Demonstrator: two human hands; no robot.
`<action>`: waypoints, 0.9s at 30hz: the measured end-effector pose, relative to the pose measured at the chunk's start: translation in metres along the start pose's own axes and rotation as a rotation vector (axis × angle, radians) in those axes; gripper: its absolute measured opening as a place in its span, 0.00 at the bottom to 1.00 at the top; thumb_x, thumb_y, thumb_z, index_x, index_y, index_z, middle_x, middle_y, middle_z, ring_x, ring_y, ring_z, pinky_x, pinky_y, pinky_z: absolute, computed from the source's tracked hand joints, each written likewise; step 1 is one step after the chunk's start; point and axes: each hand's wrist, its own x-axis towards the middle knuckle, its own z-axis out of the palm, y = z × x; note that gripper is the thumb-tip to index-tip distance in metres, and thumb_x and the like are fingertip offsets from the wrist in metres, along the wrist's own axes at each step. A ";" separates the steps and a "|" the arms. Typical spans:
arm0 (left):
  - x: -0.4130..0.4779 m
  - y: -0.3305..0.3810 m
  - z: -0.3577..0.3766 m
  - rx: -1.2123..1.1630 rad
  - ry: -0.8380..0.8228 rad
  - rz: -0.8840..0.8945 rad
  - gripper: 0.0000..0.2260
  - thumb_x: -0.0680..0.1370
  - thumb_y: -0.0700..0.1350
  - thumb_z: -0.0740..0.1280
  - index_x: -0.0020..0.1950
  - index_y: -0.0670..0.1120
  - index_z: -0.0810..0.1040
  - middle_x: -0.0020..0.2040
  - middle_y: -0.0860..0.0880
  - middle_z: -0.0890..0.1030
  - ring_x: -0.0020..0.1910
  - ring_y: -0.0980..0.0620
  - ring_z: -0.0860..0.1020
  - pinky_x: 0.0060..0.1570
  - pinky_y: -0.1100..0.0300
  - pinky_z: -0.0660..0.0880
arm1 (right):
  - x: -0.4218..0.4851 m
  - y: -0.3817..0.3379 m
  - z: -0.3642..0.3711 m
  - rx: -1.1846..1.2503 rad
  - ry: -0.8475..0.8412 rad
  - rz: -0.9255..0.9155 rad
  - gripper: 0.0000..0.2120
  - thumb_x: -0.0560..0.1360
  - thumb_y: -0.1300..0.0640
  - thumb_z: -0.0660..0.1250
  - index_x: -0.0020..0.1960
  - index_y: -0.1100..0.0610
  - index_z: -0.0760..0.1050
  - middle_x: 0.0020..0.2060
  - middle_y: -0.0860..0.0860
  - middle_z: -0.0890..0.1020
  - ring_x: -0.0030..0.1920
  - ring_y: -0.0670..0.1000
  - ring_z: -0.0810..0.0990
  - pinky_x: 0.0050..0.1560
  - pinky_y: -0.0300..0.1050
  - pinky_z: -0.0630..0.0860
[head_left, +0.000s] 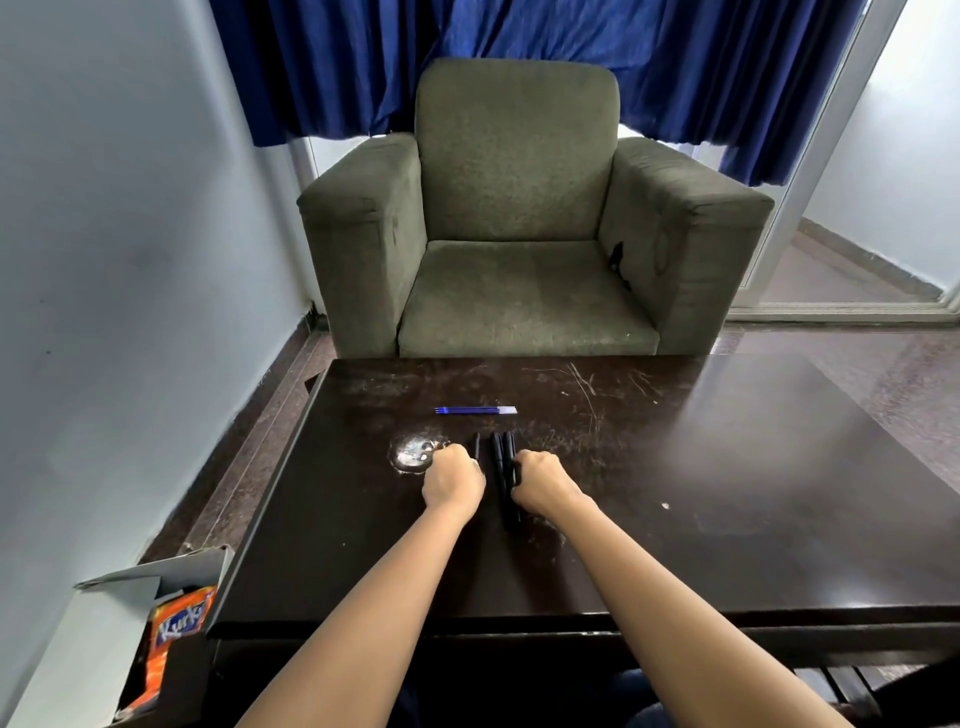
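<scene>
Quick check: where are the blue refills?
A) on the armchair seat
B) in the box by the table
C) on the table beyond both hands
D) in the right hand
C: the blue refills lie on the table, past the left hand and right hand, toward the armchair.

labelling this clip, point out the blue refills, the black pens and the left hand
blue refills (475, 410): head view, middle of the blue shafts
black pens (497, 460): head view, upper barrel of one pen
left hand (453, 480): head view, back of the hand
</scene>
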 end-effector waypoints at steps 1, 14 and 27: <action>0.001 -0.001 0.002 0.001 0.004 0.014 0.12 0.80 0.43 0.60 0.58 0.37 0.77 0.58 0.39 0.79 0.58 0.38 0.78 0.53 0.49 0.75 | -0.001 -0.001 -0.001 -0.013 0.005 -0.008 0.16 0.78 0.66 0.55 0.64 0.65 0.72 0.62 0.61 0.76 0.62 0.60 0.75 0.61 0.47 0.70; 0.005 0.001 0.006 -0.014 0.004 0.108 0.15 0.77 0.46 0.68 0.58 0.38 0.75 0.56 0.40 0.80 0.56 0.39 0.79 0.52 0.49 0.75 | 0.004 0.001 0.005 0.005 0.024 -0.020 0.14 0.78 0.64 0.56 0.62 0.66 0.73 0.59 0.61 0.78 0.60 0.61 0.76 0.58 0.48 0.72; 0.009 -0.006 0.008 -0.002 -0.024 0.159 0.13 0.78 0.45 0.66 0.59 0.39 0.73 0.56 0.41 0.79 0.55 0.40 0.79 0.52 0.48 0.75 | 0.016 -0.001 0.022 0.220 0.053 0.064 0.14 0.77 0.62 0.62 0.62 0.63 0.73 0.56 0.60 0.79 0.56 0.58 0.79 0.43 0.40 0.70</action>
